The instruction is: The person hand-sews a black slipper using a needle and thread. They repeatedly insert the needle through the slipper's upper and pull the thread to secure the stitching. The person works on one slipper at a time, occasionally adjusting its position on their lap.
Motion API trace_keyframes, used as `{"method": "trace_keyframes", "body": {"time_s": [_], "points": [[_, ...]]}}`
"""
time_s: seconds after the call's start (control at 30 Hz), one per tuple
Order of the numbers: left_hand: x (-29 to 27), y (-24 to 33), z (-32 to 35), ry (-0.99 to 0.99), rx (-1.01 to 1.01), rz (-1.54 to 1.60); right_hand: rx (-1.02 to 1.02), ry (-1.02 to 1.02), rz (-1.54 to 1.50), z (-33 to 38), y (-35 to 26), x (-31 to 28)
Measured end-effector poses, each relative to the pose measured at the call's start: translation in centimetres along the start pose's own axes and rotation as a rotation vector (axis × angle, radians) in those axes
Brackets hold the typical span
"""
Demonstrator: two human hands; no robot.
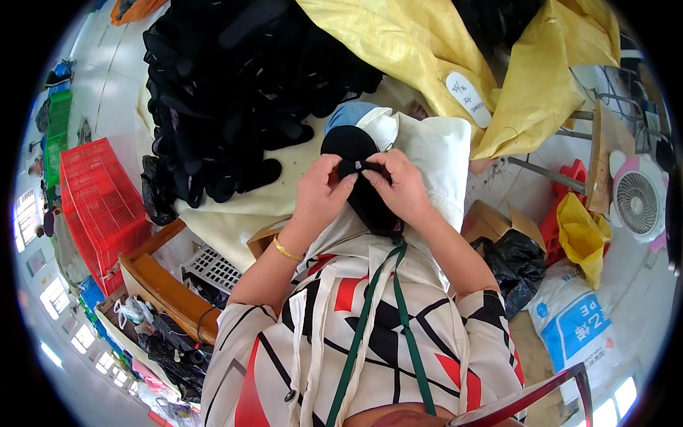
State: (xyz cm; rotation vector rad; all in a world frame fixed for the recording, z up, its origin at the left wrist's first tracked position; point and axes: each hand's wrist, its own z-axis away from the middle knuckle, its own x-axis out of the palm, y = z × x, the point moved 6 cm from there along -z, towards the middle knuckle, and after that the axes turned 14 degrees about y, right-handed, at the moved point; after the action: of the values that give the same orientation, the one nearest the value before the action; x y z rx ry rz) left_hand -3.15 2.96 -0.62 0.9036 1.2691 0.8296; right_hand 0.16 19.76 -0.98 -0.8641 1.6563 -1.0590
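My left hand (321, 193) and my right hand (400, 186) meet over a black shoe insole (350, 144) held upright in front of me. Both pinch a small white label (358, 165) at the middle of the insole. A gold bracelet (286, 250) circles my left wrist. Behind the insole lie a white cloth bag (435, 153) and a bit of blue fabric (347, 114). A big heap of black insoles (235, 85) covers the table to the upper left.
Yellow sacks (455, 57) with a white insole (468, 99) on them lie at the upper right. A red crate (96, 203) stands left, a wooden chair (167, 285) lower left, a small fan (638, 201) right, a black bag (516, 263) and white sack (573, 324) on the floor.
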Motion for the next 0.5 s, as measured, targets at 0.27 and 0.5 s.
{"method": "trace_keyframes", "body": {"time_s": [0.27,0.5], "points": [[0.1,-0.6,-0.7,-0.031,-0.029,0.099,-0.013,-0.018,-0.009,-0.4,0.0,0.4],[0.1,-0.6,0.0,-0.005,0.117,0.079,0.025,-0.042,-0.025,-0.1,0.9,0.9]]}}
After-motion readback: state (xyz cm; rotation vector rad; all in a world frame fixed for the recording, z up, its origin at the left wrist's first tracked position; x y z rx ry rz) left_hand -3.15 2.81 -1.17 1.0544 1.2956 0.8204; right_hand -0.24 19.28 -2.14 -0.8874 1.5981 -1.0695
